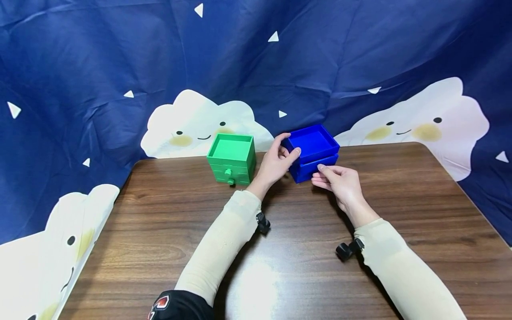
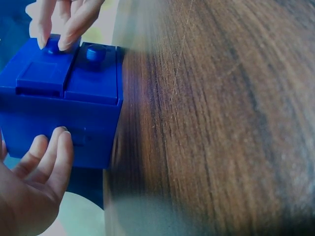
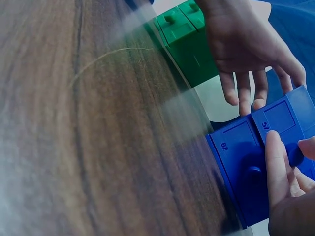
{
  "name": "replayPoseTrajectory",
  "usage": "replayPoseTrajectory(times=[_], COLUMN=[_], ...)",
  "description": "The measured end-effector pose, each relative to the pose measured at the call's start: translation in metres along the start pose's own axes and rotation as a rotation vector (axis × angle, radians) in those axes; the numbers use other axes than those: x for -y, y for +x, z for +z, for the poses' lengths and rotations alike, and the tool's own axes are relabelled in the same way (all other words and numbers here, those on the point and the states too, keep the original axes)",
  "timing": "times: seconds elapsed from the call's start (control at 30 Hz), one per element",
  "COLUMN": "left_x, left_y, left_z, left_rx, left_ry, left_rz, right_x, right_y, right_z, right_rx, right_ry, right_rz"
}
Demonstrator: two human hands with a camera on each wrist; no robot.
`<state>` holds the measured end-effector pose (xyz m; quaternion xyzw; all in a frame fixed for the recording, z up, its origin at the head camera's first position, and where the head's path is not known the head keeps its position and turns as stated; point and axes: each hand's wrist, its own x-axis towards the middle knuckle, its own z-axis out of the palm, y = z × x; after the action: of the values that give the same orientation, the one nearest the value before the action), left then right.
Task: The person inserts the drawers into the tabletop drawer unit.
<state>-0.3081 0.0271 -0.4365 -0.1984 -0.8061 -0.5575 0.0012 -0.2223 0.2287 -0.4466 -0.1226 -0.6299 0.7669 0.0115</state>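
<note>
A small blue drawer box with a shallow open tray on top stands at the back of the table. My left hand holds its left side, thumb at the tray's front rim and fingers along the side wall. At the front, my right hand pinches the upper drawer's knob between thumb and fingers. That drawer appears to stand slightly out from the box. The lower drawer's knob is untouched. Left of my left hand stands a green drawer box, also with a tray top and two knobs.
The brown wooden table has its back edge just behind both boxes. A dark blue cloth with white clouds and triangles hangs behind it. Small black wrist devices are worn on both sleeves.
</note>
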Motion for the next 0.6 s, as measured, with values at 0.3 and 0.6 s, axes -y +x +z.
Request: replayPoseTrajectory(times=[0.3,0.6], left_x=[0.0011,0.0018], left_y=[0.0006,-0.0021], left_z=[0.0010,0.0017], left_rx=[0.008,0.005], left_ry=[-0.003,0.004], left_rz=[0.001,-0.005], right_x=[0.0010,-0.0011], right_y=[0.0036,0.0015], right_z=[0.0019,-0.0009], right_rx=[0.010,0.066], right_ry=[0.017,0.050], right_rz=[0.022,0.053])
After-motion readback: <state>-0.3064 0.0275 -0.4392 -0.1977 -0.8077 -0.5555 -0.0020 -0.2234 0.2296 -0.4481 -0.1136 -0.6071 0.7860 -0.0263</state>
